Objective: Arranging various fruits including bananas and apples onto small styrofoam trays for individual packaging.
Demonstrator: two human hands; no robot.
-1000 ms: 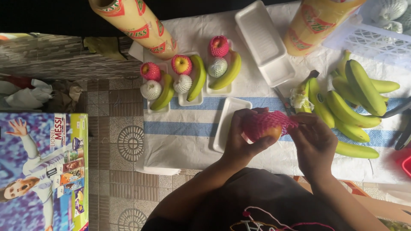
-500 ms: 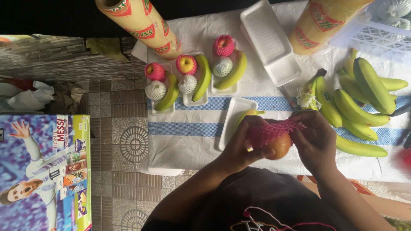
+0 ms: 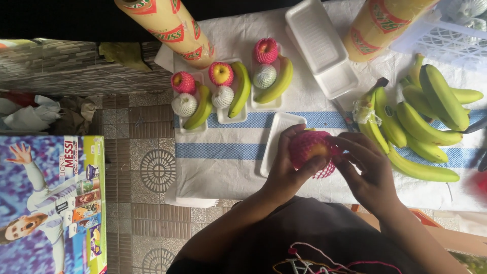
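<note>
**Fruit in pink net held between both hands**

Fruit (image 3: 310,148), round and yellow-orange, sits half wrapped in a pink foam net (image 3: 324,165) just above the near edge of the worktop (image 3: 223,157), held up off the striped white cloth. The left hand (image 3: 290,170) is closed around it from below and the side, fingers curled over the net. The right hand (image 3: 366,170) grips the net's right edge, fingertips pinching the mesh where it flares out past the fruit.

Just beside the left hand, touching its knuckles or nearly so, lies an empty white foam tray (image 3: 276,142), long side running away from the person. Further back stand three filled trays in a row. The left one (image 3: 192,109) holds a pink-netted fruit, a white-netted one and a banana. The middle one (image 3: 231,96) has a bare red-yellow apple, a white-netted fruit and a banana. The right one (image 3: 269,76) carries a pink-netted fruit, a white-netted fruit and a banana.

To the right of the hands a loose heap of bananas (image 3: 426,116) spreads across the cloth, green to yellow, the nearest just beside the right hand. Behind them sits a stack of empty trays (image 3: 319,45), set at a slant. Two big rolls of film (image 3: 167,28) stand at the back, one on each side of that stack. A white plastic basket (image 3: 446,38) shows at the far right corner.

Off the worktop to the left, on the tiled floor, rests a colourful printed box (image 3: 50,203).
</note>
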